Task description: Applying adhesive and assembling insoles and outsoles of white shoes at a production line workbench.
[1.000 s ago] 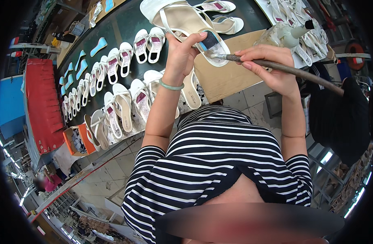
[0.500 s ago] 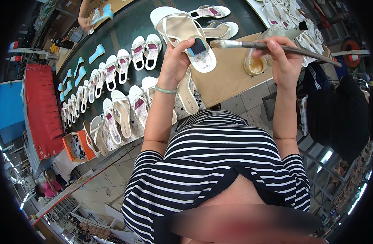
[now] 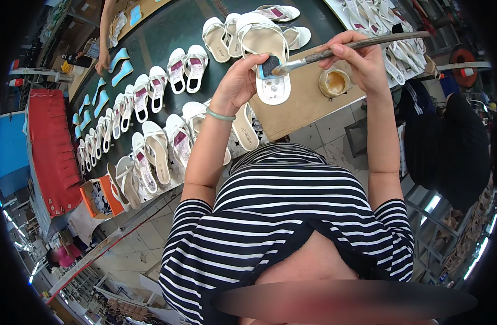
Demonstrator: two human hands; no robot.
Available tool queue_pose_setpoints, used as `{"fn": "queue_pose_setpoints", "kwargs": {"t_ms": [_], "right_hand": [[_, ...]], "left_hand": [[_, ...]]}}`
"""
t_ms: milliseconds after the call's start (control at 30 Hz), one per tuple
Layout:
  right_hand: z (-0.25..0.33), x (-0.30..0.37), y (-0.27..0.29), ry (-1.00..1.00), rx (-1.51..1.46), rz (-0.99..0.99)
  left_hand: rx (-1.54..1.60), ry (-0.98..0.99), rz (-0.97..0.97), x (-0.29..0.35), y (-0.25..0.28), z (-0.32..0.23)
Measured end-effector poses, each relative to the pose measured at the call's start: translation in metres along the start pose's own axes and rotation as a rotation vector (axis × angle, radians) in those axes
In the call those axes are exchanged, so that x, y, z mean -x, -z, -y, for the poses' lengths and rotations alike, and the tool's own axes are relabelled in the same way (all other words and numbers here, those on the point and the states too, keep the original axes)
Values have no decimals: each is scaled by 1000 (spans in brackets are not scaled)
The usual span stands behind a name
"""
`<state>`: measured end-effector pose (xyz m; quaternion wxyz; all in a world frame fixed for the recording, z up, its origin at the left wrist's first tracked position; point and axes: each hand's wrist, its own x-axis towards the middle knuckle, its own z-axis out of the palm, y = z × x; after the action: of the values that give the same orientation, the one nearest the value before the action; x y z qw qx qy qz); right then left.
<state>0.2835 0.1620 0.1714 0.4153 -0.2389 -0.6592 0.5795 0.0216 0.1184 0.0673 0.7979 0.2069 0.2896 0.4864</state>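
My left hand (image 3: pixel 238 81) grips a white strappy sandal (image 3: pixel 274 93) by its side, thumb on top, above the cardboard. Near the thumb, a dark patch with a light-blue edge (image 3: pixel 271 61) lies across the middle of its footbed; beyond it the footbed is beige, and the end nearer me is white with grey smudges. A long-handled brush (image 3: pixel 315 57) slants in from the right, held between the thumb and fingers of my right hand (image 3: pixel 362 60). Its bristle tip is at the patch. Below the brush stands an open pot (image 3: pixel 327 89) with amber-yellow contents.
Rows of white sandals (image 3: pixel 145 100) line the dark green table (image 3: pixel 140 43). Light-blue pieces (image 3: pixel 122 73) lie at its far left, near another person's hand (image 3: pixel 102 64). Cardboard (image 3: pixel 291 105) lies under my work. More sandals (image 3: pixel 403 59) are heaped right; an orange box (image 3: pixel 99 197) sits front left.
The brush has moved left and down from beside the sandal onto its patch. The sandal has turned more upright. The other person's hand has moved toward the light-blue pieces, which now include an extra one.
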Motion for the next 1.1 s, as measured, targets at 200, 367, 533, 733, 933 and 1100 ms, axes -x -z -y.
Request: {"fn": "queue_pose_setpoints", "kwargs": {"t_ms": [200,367,533,733,933,1100], "right_hand": [[18,-5,4,83,51,22],[25,-10,12,42,210,51],[39,-10,-5,15,262,151],[55,-17,-9,108,347,129],[70,-24,-4,153,507,140],[59,-32,-17,61,432,238]], "left_hand": [[2,66,16,-3,1,2],[-22,67,62,-4,-4,3],[-3,71,80,-3,-10,3],[-37,91,96,1,-10,0],[-50,89,128,-1,-21,-2],[-52,66,161,11,-24,-3]]}}
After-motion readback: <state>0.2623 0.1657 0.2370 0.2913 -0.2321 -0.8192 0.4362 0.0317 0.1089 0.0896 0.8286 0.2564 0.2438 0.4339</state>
